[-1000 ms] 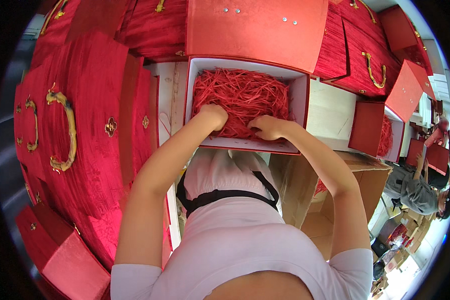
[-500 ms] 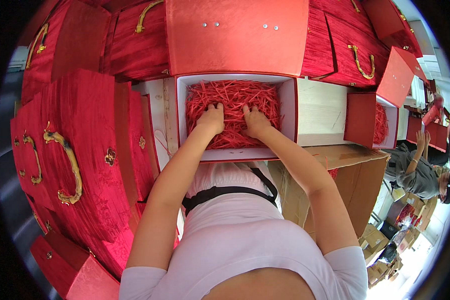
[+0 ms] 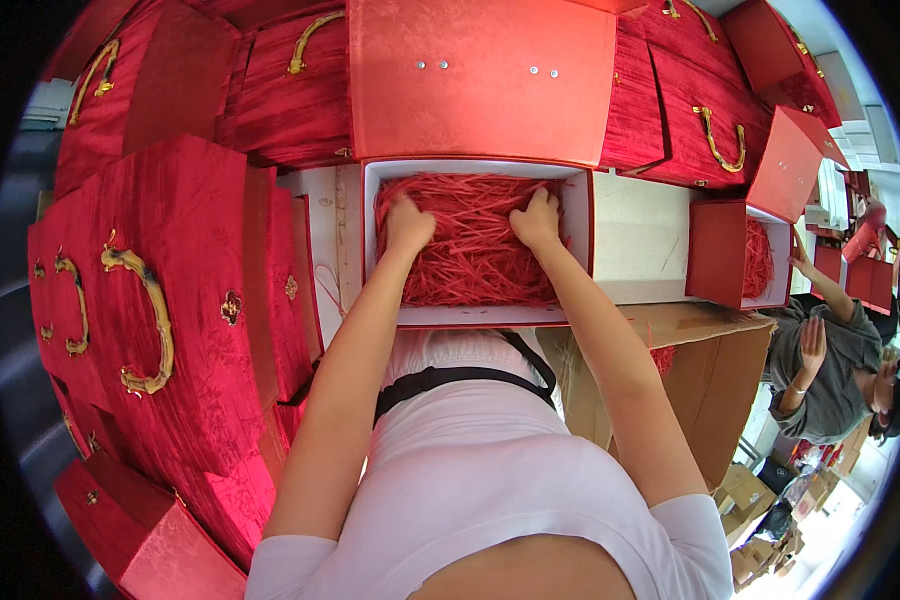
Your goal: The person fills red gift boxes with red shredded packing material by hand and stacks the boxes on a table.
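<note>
A gift box (image 3: 585, 240) with red outer walls and a white lining lies open in front of me, its red lid (image 3: 482, 100) raised at the far side. Crinkled red shredded paper (image 3: 475, 245) fills it. At the left inner wall, my left hand (image 3: 408, 225) pushes into the shreds, thumb spread inward, the fingers blurred and partly sunk. Along the right wall, my right hand (image 3: 538, 220) presses the shreds with its thumb apart from the fingers. Both hands look open, with no separate item in either.
Red velvet cases (image 3: 185, 300) with bamboo-like handles crowd the left and far sides. A smaller open red box (image 3: 715, 255) with shreds stands right, above a brown cardboard carton (image 3: 715, 385). Another person (image 3: 820, 370) works at the far right.
Both hands have moved apart, from the middle of the shredded paper out toward the side walls. The view has shifted slightly. The other person has raised an arm.
</note>
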Available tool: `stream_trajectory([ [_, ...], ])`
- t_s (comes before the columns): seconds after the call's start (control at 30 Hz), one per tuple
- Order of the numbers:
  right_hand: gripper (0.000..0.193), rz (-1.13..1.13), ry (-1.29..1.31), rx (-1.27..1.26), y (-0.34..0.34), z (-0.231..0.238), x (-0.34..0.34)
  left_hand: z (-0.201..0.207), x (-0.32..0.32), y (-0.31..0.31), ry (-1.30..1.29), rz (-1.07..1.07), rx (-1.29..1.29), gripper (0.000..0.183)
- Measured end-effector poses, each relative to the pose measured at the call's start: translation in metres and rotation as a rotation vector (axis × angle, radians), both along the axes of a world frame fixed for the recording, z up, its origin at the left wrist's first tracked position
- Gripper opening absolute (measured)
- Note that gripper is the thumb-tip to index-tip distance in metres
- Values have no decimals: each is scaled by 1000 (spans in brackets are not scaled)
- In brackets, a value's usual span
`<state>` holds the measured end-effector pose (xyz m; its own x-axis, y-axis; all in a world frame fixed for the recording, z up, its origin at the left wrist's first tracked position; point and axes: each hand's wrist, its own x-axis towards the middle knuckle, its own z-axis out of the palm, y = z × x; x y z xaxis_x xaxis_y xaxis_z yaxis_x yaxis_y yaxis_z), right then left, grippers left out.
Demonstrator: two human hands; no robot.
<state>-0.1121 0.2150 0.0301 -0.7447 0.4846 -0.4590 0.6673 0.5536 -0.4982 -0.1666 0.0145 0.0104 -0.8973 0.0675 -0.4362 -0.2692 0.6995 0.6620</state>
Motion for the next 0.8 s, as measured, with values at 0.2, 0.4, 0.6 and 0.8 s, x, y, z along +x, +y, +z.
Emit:
stream_trajectory([
  [0.2,58,-142,161,-55,4,-9,2,-3,-5,5,-196,419,291,66],
  [0.4,34,9,486,-5,-10,40,25,90,24,-21,213,-120,169,55],
  [0.6,32,-307,247,-333,3,15,35,139,52,-83,326,142,249,47],
  [0.8,19,-296,506,-636,12,101,50,93,71,-111,0,-168,142,64],
])
